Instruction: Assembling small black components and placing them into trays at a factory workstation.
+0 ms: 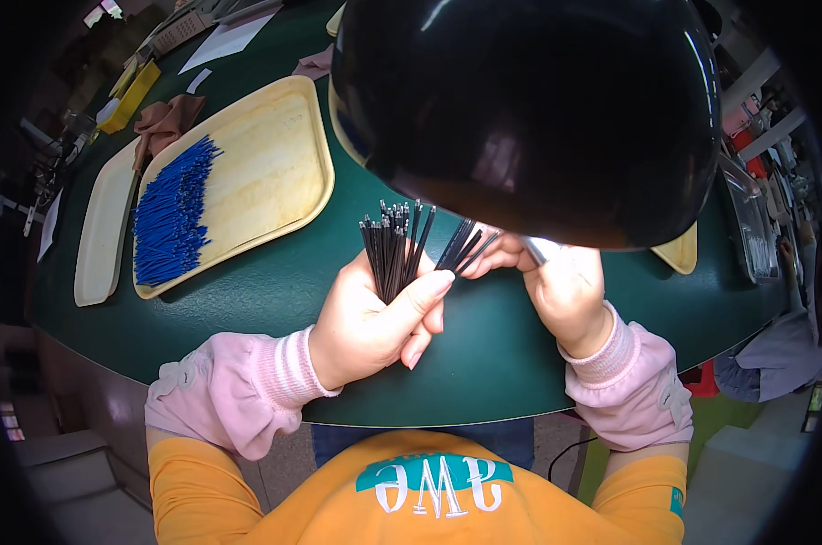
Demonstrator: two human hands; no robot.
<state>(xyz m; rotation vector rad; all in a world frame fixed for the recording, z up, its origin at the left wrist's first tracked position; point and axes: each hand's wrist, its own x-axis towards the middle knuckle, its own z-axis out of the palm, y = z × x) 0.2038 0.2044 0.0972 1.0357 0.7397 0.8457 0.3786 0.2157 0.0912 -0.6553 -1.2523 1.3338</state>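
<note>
My left hand [374, 318] is closed around a bundle of short black wires [393, 245] with silvery tips, most of them pointing up and away from me. A few black wires [465, 247] fan out to the right from between its thumb and fingers. Close by, my right hand [561, 282] is curled, its fingers near the ends of those fanned wires. A silvery piece [541, 250] shows at its fingers, too little of it to name. A large glossy black dome, like a lamp shade [529, 118], hides part of the right fingers.
Many blue wires [173, 213] lie in a cream tray [270, 163] on the green table [247, 318]. Left of it is another pale tray [102, 245], with a brown cloth [166, 123] and a yellow bin [131, 95] beyond. A clear container [751, 227] stands at the right.
</note>
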